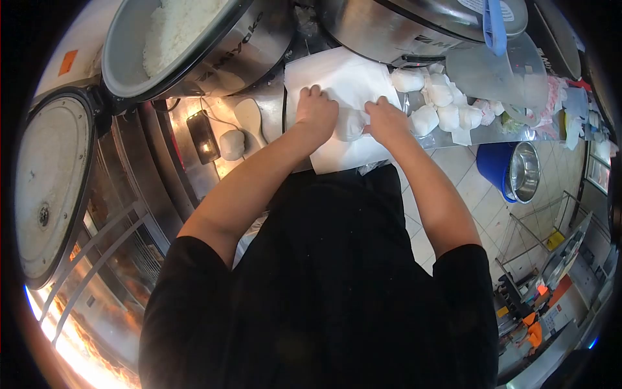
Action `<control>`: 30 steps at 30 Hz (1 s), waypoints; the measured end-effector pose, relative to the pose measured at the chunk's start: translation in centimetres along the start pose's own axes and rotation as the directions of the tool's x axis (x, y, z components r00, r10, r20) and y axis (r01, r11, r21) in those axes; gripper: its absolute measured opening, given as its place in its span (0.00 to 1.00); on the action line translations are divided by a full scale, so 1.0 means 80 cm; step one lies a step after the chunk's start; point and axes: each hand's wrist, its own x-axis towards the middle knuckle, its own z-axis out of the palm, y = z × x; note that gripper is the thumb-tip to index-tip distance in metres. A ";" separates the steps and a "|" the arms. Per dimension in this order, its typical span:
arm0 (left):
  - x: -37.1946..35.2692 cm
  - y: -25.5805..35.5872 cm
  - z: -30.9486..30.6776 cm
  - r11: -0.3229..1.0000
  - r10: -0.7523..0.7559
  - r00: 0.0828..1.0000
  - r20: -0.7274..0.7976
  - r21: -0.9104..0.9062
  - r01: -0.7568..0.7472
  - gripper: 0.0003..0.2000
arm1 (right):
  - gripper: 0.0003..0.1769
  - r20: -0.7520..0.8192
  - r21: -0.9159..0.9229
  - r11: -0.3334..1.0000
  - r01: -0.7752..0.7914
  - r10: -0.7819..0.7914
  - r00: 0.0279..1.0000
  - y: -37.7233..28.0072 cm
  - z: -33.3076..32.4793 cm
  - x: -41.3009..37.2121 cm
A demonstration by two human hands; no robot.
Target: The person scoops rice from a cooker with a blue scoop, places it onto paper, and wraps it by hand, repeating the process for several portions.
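Observation:
White sheets of paper (324, 70) lie on the metal counter in front of me. On them sits a rounded white wrapped bundle (350, 126), between my two hands. My left hand (317, 114) is curled in against its left side, its fingertips partly hidden. Pinching the right side of the bundle is my right hand (387, 121), thumb and fingers closed on its wrapping. What the wrapping contains is hidden. Several similar white wrapped bundles (448, 118) lie in a cluster to the right of my right hand.
An uncovered steel rice cooker (246, 58) with white rice (181, 35) stands at upper left; a lidded cooker (389, 32) is behind the paper. A clear plastic container (499, 78), phone (203, 136), rice paddle (249, 117) and blue bucket (494, 170) are around.

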 end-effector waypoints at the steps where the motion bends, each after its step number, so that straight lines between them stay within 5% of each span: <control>1: 0.001 0.000 0.007 1.000 0.005 1.000 0.000 0.001 -0.005 0.06 | 0.10 0.129 -0.097 0.989 0.109 -0.096 0.987 0.001 -0.002 0.002; 3: 0.004 -0.004 0.022 0.971 -0.019 0.991 0.131 -0.233 0.049 0.07 | 0.09 0.069 -0.035 0.994 0.108 -0.105 0.992 0.006 0.010 -0.011; 4: -0.002 -0.006 0.019 0.864 -0.149 0.957 0.248 -0.438 0.248 0.07 | 0.08 0.015 0.024 0.992 0.122 -0.122 0.992 0.008 0.022 -0.021; 5: -0.014 -0.005 0.024 0.862 -0.147 0.957 0.252 -0.443 0.249 0.07 | 0.08 0.022 0.023 0.993 0.119 -0.119 0.993 0.006 0.036 -0.035; 7: -0.046 0.007 0.040 0.724 -0.283 0.958 0.046 -0.644 0.245 0.07 | 0.06 -0.228 0.253 0.967 -0.023 0.082 0.970 0.000 0.072 -0.073; 8: -0.062 0.017 0.052 0.738 -0.293 0.955 -0.051 -0.647 0.192 0.08 | 0.12 -0.314 0.405 0.912 0.062 0.075 0.946 0.003 0.089 -0.088; 9: -0.074 0.027 0.066 0.731 -0.295 0.955 -0.038 -0.652 0.200 0.08 | 0.12 -0.301 0.407 0.912 0.055 0.077 0.951 0.005 0.105 -0.099; 11: -0.088 0.043 0.083 0.705 -0.325 0.881 -0.344 -0.709 -0.017 0.10 | 0.25 -0.501 0.360 0.905 0.226 -0.017 0.865 -0.011 0.113 -0.117; 12: -0.090 0.050 0.082 0.777 -0.280 0.865 -0.417 -0.627 -0.051 0.14 | 0.33 -0.365 0.266 0.952 0.154 -0.048 0.930 -0.014 0.111 -0.125; 16: -0.073 0.072 0.046 0.779 -0.307 0.869 -0.387 -0.627 -0.004 0.16 | 0.26 -0.266 0.094 0.990 0.105 -0.077 0.961 -0.018 0.094 -0.116; 18: -0.057 0.086 0.035 0.395 -0.429 0.902 -0.058 -0.910 0.129 0.17 | 0.24 -0.171 0.119 0.989 0.088 -0.067 0.983 -0.016 0.081 -0.113; 19: -0.051 0.092 0.023 0.389 -0.442 0.895 -0.056 -0.911 0.135 0.17 | 0.22 -0.071 0.142 0.988 0.064 -0.054 0.996 -0.014 0.076 -0.115; 23: -0.011 0.100 -0.008 0.409 -0.371 0.896 0.243 -0.824 0.392 0.25 | 0.18 -0.136 0.055 0.985 0.163 -0.154 0.979 0.020 0.085 -0.109; 25: 0.002 0.095 -0.013 0.420 -0.389 0.860 0.330 -0.768 0.484 0.28 | 0.18 -0.037 0.241 0.947 0.211 -0.208 0.977 0.032 0.080 -0.101; 27: 0.007 0.085 -0.011 0.282 -0.381 0.826 0.416 -0.799 0.532 0.32 | 0.20 0.082 0.295 0.926 0.236 -0.270 0.959 0.043 0.069 -0.098; 28: 0.002 0.082 -0.011 0.096 -0.392 0.782 0.484 -0.824 0.558 0.29 | 0.22 -0.031 0.375 0.889 0.262 -0.271 0.962 0.065 0.093 -0.094; 29: 0.002 0.082 -0.005 0.081 -0.455 0.758 0.467 -0.826 0.558 0.29 | 0.23 -0.139 0.454 0.842 0.290 -0.254 0.957 0.077 0.102 -0.081; 30: 0.002 0.086 0.004 -0.416 -0.396 0.714 0.577 -0.806 0.421 0.28 | 0.23 -0.141 0.453 0.822 0.345 -0.316 0.938 0.073 0.078 -0.069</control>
